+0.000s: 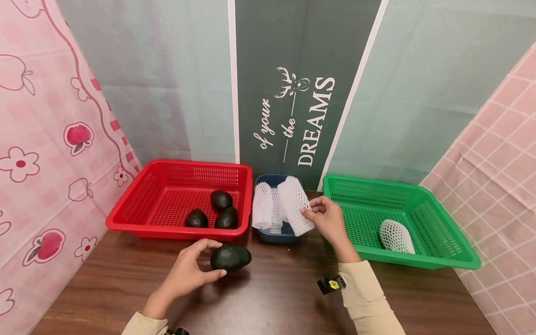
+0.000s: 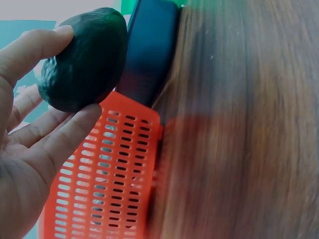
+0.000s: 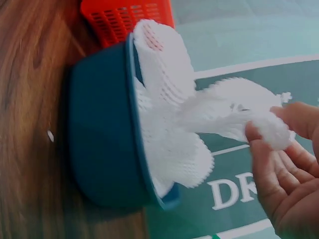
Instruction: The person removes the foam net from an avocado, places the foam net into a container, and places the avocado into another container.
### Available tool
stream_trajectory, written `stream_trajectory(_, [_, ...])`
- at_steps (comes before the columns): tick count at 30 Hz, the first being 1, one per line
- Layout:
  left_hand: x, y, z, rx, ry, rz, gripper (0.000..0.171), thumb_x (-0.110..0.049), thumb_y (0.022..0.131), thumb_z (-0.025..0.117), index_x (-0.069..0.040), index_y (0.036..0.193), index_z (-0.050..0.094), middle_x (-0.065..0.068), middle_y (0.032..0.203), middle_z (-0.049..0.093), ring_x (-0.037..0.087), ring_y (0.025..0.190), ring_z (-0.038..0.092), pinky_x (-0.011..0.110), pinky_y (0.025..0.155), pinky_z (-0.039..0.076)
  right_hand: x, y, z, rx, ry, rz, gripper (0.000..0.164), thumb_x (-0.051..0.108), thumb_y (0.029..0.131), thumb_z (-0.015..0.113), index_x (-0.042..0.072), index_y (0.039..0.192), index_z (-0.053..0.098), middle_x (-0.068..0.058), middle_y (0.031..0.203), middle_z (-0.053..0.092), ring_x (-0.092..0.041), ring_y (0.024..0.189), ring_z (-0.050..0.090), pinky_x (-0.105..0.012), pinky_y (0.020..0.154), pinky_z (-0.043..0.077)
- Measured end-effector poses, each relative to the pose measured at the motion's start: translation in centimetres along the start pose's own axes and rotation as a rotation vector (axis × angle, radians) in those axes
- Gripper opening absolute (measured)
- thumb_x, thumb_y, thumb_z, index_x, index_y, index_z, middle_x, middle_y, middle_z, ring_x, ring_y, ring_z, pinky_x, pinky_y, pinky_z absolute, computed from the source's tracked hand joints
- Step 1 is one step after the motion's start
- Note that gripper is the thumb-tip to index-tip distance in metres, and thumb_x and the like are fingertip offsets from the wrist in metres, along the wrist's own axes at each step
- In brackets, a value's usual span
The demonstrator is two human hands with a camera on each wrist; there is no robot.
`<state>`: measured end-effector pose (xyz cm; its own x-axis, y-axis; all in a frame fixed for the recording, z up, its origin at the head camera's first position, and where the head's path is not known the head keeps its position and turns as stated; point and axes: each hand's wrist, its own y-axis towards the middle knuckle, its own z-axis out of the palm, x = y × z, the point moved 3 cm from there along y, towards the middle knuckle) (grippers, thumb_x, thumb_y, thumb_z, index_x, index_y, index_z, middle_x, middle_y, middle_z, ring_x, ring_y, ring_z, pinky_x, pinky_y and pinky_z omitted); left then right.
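Note:
My left hand (image 1: pixel 194 269) holds a dark avocado (image 1: pixel 231 257) between thumb and fingers, over the table in front of the red basket (image 1: pixel 138 227). In the left wrist view the avocado (image 2: pixel 84 59) shows its bumpy skin. With thumb and fingertips my right hand (image 1: pixel 330 222) pinches a white foam net sleeve (image 1: pixel 294 204) above the blue bin (image 1: pixel 278 238). More foam net sleeves (image 1: pixel 262 205) stick up out of that bin. The right wrist view shows the pinched end of the sleeve (image 3: pixel 273 130) bunched between the fingers of my right hand (image 3: pixel 289 184).
Three avocados (image 1: pixel 221 200) lie in the red basket's right part. On the right stands a green basket (image 1: pixel 444 263) holding a net-covered fruit (image 1: pixel 395 236). The brown wooden table (image 1: pixel 276 298) stretches in front; a printed curtain (image 1: pixel 167 83) hangs close behind the containers.

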<state>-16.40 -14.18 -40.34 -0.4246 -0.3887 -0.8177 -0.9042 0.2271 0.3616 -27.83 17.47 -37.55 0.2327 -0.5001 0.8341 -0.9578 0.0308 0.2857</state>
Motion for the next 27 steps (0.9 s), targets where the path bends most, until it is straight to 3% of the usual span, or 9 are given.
stream_trajectory(7, [-0.8, -0.2, -1.1, -0.029, 0.025, -0.013, 0.048, 0.007, 0.059, 0.083, 0.0, 0.101, 0.06, 0.01, 0.096, 0.063, 0.019, 0.075, 0.065, 0.036, 0.064, 0.054, -0.1, 1.5, 2.4, -0.069, 0.132, 0.101, 0.026, 0.009, 0.077, 0.075, -0.002, 0.094, 0.06, -0.012, 0.073, 0.064, -0.012, 0.06, 0.056, -0.023, 0.051, 0.043])
stream_trajectory(14, [-0.7, -0.4, -1.9, -0.047, 0.05, -0.042, 0.048, 0.004, 0.059, 0.084, -0.001, 0.101, 0.06, 0.008, 0.096, 0.064, 0.018, 0.076, 0.065, 0.036, 0.065, 0.054, -0.1, 2.3, 3.5, -0.006, 0.003, 0.134, 0.048, 0.023, 0.081, 0.072, -0.004, 0.115, 0.052, -0.017, 0.089, 0.066, -0.025, 0.075, 0.063, -0.033, 0.059, 0.051])
stream_trajectory(17, [-0.7, -0.5, -2.2, -0.054, 0.046, -0.051, 0.047, 0.005, 0.059, 0.083, -0.001, 0.1, 0.06, 0.009, 0.095, 0.064, 0.019, 0.075, 0.065, 0.035, 0.065, 0.054, -0.1, 2.3, 3.3, -0.001, -0.04, 0.119, 0.047, 0.023, 0.081, 0.072, -0.004, 0.114, 0.054, -0.016, 0.09, 0.066, -0.026, 0.082, 0.062, -0.036, 0.063, 0.05])
stream_trajectory(22, [-0.4, -0.7, -2.4, -0.059, 0.045, -0.064, 0.048, 0.005, 0.059, 0.083, -0.001, 0.101, 0.06, 0.009, 0.095, 0.063, 0.017, 0.074, 0.065, 0.034, 0.064, 0.054, 0.0, 2.1, 3.0, 0.003, -0.078, 0.075, 0.04, 0.024, 0.081, 0.073, -0.001, 0.107, 0.057, -0.013, 0.086, 0.066, -0.025, 0.08, 0.062, -0.037, 0.064, 0.048])
stream_trajectory(27, [1.3, -0.8, -2.1, -0.054, 0.038, -0.058, 0.05, 0.001, 0.06, 0.085, -0.004, 0.103, 0.06, 0.006, 0.097, 0.063, 0.017, 0.076, 0.065, 0.033, 0.066, 0.054, 0.2, 1.8, 2.9, 0.02, -0.096, 0.064, 0.038, 0.024, 0.081, 0.072, 0.0, 0.106, 0.058, -0.011, 0.085, 0.066, -0.024, 0.081, 0.062, -0.035, 0.063, 0.048])
